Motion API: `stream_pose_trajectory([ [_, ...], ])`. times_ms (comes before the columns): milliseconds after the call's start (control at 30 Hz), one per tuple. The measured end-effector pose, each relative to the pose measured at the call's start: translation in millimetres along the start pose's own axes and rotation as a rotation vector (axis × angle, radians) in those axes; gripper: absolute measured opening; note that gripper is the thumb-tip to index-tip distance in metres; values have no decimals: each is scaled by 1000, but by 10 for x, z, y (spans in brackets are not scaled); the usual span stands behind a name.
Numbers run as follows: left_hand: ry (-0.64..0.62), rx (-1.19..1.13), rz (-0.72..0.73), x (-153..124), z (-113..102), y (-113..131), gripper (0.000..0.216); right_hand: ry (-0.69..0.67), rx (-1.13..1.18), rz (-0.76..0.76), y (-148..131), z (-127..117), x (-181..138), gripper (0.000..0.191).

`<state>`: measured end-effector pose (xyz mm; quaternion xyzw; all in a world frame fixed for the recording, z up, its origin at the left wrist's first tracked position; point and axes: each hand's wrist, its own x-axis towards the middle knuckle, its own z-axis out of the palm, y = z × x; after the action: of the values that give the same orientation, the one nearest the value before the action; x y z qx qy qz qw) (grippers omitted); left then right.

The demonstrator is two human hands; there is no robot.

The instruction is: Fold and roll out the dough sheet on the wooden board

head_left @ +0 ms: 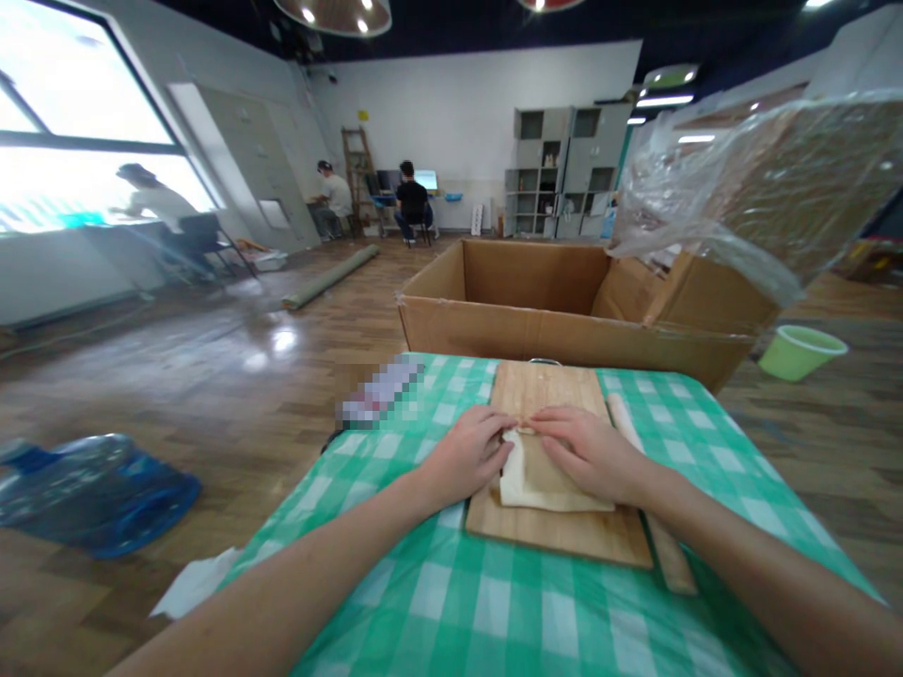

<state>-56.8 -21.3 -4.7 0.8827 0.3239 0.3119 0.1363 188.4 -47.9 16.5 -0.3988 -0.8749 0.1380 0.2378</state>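
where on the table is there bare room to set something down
Bare cloth shows on the near side of the board, between the forearms, and right of the rolling pin, beyond the right forearm. The board is crowded: dough, left hand, right hand.

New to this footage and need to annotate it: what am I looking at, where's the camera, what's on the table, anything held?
No machine here: these are a person's bare left hand and right hand. The single picture comes from a camera on that person's head, looking forward and down. On the green-and-white checked tablecloth lies a wooden board with a flat sheet of what looks like dough. Both hands' fingertips are at its far edge; whether they pinch or merely touch it, I can't tell. A rolling pin lies right of the board, partly hidden by the right forearm.
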Motion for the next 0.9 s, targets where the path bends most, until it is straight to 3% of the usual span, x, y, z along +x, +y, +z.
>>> stream_pose_trajectory([
  [233,-86,143,143,19,-38,31,29,-61,-263,-107,-59,9,-3,37],
  [500,-162,245,202,60,-65,122,32,-97,-271,-108,-135,-23,-4,37],
  [633,-134,201,185,19,-47,105,35,-86,-212,-58,-144,-8,-7,34],
  [900,35,52,99,-58,-130,-33,32,-103,-196,-30,-164,-4,-14,39],
])
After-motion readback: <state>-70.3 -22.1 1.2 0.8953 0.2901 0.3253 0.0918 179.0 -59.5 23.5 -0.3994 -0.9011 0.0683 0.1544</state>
